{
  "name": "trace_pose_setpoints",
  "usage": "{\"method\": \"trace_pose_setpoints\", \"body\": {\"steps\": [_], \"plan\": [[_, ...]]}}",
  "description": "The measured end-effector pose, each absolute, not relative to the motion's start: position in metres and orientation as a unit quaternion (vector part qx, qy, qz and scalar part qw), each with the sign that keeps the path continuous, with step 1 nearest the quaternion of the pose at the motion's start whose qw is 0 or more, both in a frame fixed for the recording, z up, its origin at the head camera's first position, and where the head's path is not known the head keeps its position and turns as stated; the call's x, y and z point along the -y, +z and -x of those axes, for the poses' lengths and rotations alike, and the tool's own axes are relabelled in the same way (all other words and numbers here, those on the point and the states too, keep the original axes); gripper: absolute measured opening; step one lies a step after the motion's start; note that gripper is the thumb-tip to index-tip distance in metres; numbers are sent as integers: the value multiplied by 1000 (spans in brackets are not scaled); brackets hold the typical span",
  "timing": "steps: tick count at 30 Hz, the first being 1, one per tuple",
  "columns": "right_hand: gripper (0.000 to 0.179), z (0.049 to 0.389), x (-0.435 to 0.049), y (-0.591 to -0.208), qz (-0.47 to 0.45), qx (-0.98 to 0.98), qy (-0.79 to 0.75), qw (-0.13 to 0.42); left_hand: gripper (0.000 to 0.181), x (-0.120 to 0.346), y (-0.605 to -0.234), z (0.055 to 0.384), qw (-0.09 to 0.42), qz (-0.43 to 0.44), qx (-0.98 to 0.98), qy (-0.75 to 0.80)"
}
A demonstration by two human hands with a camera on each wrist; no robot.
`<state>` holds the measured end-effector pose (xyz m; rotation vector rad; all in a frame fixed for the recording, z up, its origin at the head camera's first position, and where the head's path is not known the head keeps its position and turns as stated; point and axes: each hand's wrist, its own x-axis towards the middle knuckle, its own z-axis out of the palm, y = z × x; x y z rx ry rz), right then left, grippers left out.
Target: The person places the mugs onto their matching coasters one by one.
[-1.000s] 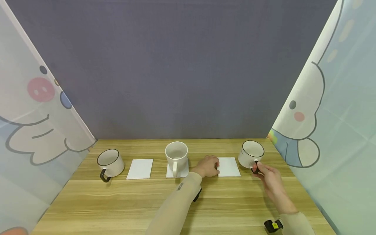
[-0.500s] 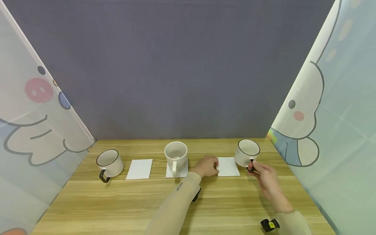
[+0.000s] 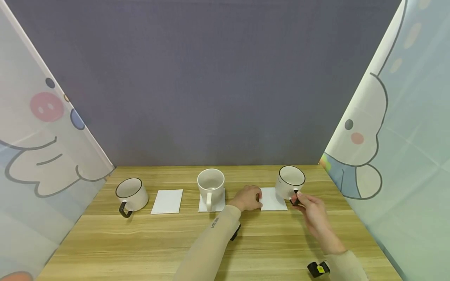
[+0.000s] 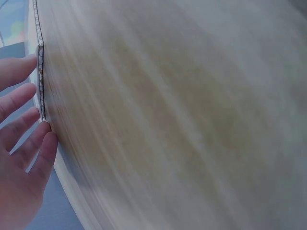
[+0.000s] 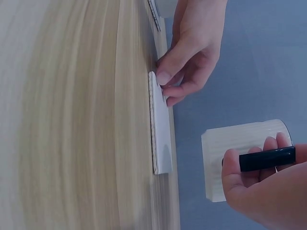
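My right hand (image 3: 315, 218) pinches the black handle of a white mug (image 3: 285, 189) with a black rim. In the right wrist view that mug (image 5: 216, 165) is off the table, with a gap beneath its base. It hangs upright over the right part of a white square coaster (image 3: 270, 201). My left hand (image 3: 247, 198) touches the coaster's left edge; in the left wrist view its fingers (image 4: 21, 98) are spread and fairly straight against that edge.
A plain white mug (image 3: 211, 183) stands on a second coaster (image 3: 220, 205) at the middle. Further left lies a third coaster (image 3: 167, 201), and beside it another black-rimmed mug (image 3: 137, 199). A grey cloth backdrop (image 3: 218, 86) rises behind the wooden table (image 3: 147, 246).
My right hand has carried the black-rimmed mug leftward, from beside the right coaster to over its right part. The left hand has stayed at the coaster's edge.
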<state>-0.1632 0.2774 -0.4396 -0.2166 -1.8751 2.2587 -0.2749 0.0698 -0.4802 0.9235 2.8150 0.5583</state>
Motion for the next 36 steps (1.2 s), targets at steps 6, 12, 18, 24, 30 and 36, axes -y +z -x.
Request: {"method": "trace_pose_setpoints", "body": {"steps": [6,12,18,24,30,36], "plan": [[26,164,-271,-439,80,631,766,95,18,-69,-479,274,60,-309,-931,183],[25,165,-266,-439,77,632,765,95,18,-69,-476,273,65,-306,-931,189],[26,167,-261,-440,77,639,760,92,18,-71,-479,273,62,-301,-933,188],[24,170,-254,-443,85,638,760,94,18,-70,-479,273,59,-304,-931,194],[25,174,-250,-447,89,638,760,89,18,-69,-480,274,57,-301,-932,195],[26,177,-246,-451,99,643,755,81,19,-69,-481,274,54,-303,-931,198]]}}
